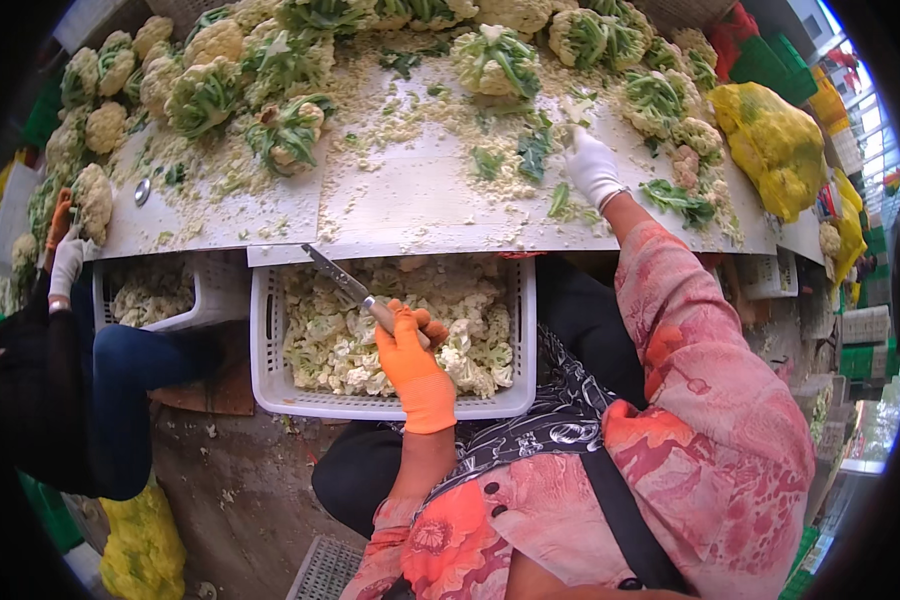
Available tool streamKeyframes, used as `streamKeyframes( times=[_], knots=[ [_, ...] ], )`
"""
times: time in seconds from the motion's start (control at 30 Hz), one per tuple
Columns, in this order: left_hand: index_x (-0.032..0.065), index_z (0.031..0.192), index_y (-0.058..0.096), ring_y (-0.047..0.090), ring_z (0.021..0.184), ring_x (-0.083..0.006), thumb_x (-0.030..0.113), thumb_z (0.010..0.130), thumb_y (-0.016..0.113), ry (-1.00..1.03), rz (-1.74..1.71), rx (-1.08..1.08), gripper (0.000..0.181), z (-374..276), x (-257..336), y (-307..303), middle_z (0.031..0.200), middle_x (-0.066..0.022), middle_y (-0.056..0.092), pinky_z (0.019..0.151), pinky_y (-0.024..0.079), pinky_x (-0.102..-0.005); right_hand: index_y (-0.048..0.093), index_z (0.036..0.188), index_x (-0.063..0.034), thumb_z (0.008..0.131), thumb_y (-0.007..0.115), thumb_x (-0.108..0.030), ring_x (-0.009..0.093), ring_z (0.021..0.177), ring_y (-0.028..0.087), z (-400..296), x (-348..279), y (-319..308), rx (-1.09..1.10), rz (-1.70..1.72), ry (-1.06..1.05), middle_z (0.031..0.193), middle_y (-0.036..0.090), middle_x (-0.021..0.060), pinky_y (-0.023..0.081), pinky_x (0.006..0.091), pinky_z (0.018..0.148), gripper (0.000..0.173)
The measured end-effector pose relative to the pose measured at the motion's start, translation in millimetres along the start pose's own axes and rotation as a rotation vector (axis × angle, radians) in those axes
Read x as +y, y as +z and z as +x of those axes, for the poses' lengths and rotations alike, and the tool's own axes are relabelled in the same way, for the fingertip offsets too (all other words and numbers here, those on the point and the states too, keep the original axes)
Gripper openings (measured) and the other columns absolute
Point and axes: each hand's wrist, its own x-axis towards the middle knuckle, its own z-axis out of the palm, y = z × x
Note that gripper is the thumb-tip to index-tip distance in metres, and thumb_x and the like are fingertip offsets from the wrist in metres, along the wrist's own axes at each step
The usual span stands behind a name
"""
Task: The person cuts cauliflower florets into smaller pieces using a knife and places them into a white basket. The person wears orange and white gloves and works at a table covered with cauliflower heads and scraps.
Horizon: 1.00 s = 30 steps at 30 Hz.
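In my left hand [415,367], gloved in orange, is a knife [345,279] gripped by its wooden handle. Its blade points up and left, its tip by the table's front edge. Under that hand, cut cauliflower florets [330,352] fill a white plastic crate [390,407]. My right hand [592,166], in a white glove, reaches over the white tabletop [412,199]. A pale, trimmed cauliflower core [576,111] sticks out from its fingertips, which look closed on it. Leaf scraps [534,154] lie left of that hand, and a whole cauliflower [497,64] sits beyond.
Several cauliflowers [204,97] are heaped along the table's far side. At left, a co-worker's gloved hands [66,255] hold a cauliflower [92,202] above another crate [217,296]. A metal spoon-like piece [142,192] lies nearby. Yellow mesh sacks [769,146] stand at right.
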Motion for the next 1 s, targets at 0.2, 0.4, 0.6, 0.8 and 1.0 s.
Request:
streamKeyframes(
  times=[0.2, 0.4, 0.6, 0.8, 1.0],
  knots=[
    [0.0088, 0.116, 0.052, 0.054, 0.07, -0.0124, 0.033, 0.103, 0.06, -0.042, -0.023, -0.047, 0.029, 6, -11, -2, 0.088, -0.0019, 0.057, 0.066, 0.049, -0.0298, 0.063, 0.129, -0.0085, 0.098, 0.058, -0.024, 0.029, 0.101, 0.07, -32, -146, 36, -0.037, 0.154, -0.578, 0.117, 0.071, 0.0162, 0.055, 0.0406, 0.089, 0.035],
    [0.0063, 0.125, 0.048, 0.049, 0.072, -0.0125, 0.026, 0.104, 0.058, -0.048, -0.075, 0.015, 0.031, 10, 5, -3, 0.09, -0.0025, 0.053, 0.068, 0.045, -0.03, 0.057, 0.139, -0.0082, 0.098, 0.058, -0.042, 0.035, 0.142, 0.042, -56, -221, 26, -0.348, 0.087, -0.724, 0.146, 0.053, 0.0167, 0.028, 0.0518, 0.119, 0.053],
    [0.0058, 0.127, 0.047, 0.048, 0.072, -0.0122, 0.024, 0.104, 0.057, -0.104, -0.108, 0.001, 0.031, 22, 11, -1, 0.091, -0.0031, 0.053, 0.069, 0.044, -0.0296, 0.056, 0.142, -0.0141, 0.1, 0.053, -0.044, 0.034, 0.143, 0.041, 10, -270, 83, -0.132, 0.089, -0.821, 0.15, 0.05, 0.0151, 0.026, 0.0558, 0.119, 0.052],
    [0.0042, 0.131, 0.046, 0.055, 0.076, -0.0142, 0.026, 0.104, 0.057, -0.129, -0.104, -0.031, 0.036, 33, 16, 7, 0.095, -0.0058, 0.057, 0.071, 0.05, -0.0316, 0.062, 0.13, -0.0097, 0.101, 0.052, -0.039, 0.031, 0.134, 0.052, 65, -265, 103, -0.142, -0.06, -0.65, 0.138, 0.06, 0.014, 0.026, 0.0593, 0.119, 0.043],
    [0.0025, 0.136, 0.042, 0.057, 0.078, -0.0148, 0.023, 0.104, 0.055, -0.153, -0.112, 0.006, 0.04, 46, 26, 4, 0.096, -0.0064, 0.058, 0.073, 0.051, -0.0316, 0.066, 0.119, -0.0036, 0.099, 0.056, -0.034, 0.032, 0.132, 0.054, 72, -192, 61, -0.144, -0.121, -0.424, 0.133, 0.064, 0.0168, 0.033, 0.0507, 0.117, 0.038]
  ],
)
